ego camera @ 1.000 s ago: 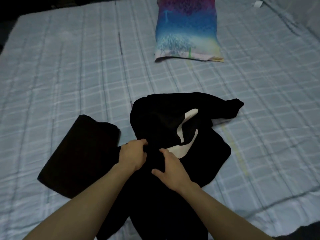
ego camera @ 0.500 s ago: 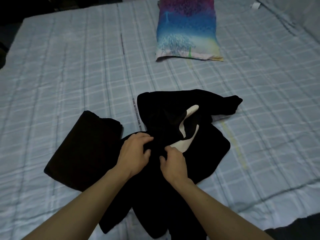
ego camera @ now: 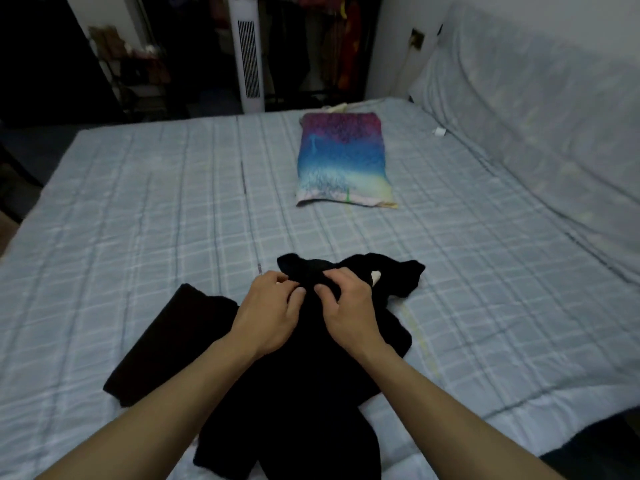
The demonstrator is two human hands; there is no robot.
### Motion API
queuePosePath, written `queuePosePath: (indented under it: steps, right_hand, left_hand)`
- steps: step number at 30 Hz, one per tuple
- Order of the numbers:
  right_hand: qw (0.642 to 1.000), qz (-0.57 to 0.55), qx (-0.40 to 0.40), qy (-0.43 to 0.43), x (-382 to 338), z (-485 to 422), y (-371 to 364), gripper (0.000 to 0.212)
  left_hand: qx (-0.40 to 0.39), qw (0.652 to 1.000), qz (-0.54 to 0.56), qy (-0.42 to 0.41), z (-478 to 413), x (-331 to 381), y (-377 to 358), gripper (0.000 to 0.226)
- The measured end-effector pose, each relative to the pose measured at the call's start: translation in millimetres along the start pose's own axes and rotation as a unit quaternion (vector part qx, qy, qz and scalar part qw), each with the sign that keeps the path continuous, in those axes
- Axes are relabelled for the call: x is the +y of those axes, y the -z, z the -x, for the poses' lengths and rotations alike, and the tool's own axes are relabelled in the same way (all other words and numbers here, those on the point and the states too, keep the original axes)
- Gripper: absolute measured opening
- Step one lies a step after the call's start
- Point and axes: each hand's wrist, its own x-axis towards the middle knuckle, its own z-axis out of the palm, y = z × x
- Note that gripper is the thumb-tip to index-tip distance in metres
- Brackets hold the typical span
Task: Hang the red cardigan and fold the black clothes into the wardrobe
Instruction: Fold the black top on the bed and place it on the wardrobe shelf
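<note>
A crumpled black garment (ego camera: 311, 375) with a small white patch lies on the bed in front of me. My left hand (ego camera: 270, 306) and my right hand (ego camera: 346, 303) sit side by side on its upper part, fingers curled, each pinching the black fabric near its far edge. A folded black garment (ego camera: 173, 344) lies flat just to the left, touching the crumpled one. Red and orange clothes (ego camera: 346, 46) hang in the dark wardrobe beyond the bed.
The bed (ego camera: 138, 220) has a pale blue checked cover. A colourful pillow (ego camera: 341, 161) lies at the far middle. A padded headboard (ego camera: 536, 133) runs along the right. A white tower fan (ego camera: 247, 53) stands past the bed's far edge.
Both hands have moved up the garment towards its far edge and now pinch it. The view has tilted up, bringing the wardrobe and fan into sight.
</note>
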Motion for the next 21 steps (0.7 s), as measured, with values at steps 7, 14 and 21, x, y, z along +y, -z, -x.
queuePosePath:
  steps: [7,14,21]
  right_hand:
    - [0.996,-0.025,0.084,-0.020,-95,-33,57,0.007]
    - [0.994,-0.036,0.102,0.020,-170,-48,101,0.009]
    - [0.993,-0.068,0.095,-0.018,-187,-59,111,0.009]
  left_hand:
    - [0.071,0.996,0.038,-0.047,24,45,64,0.045]
    - [0.187,0.975,0.066,-0.097,18,78,142,0.017]
    - [0.239,0.959,-0.004,-0.155,-4,111,229,0.018]
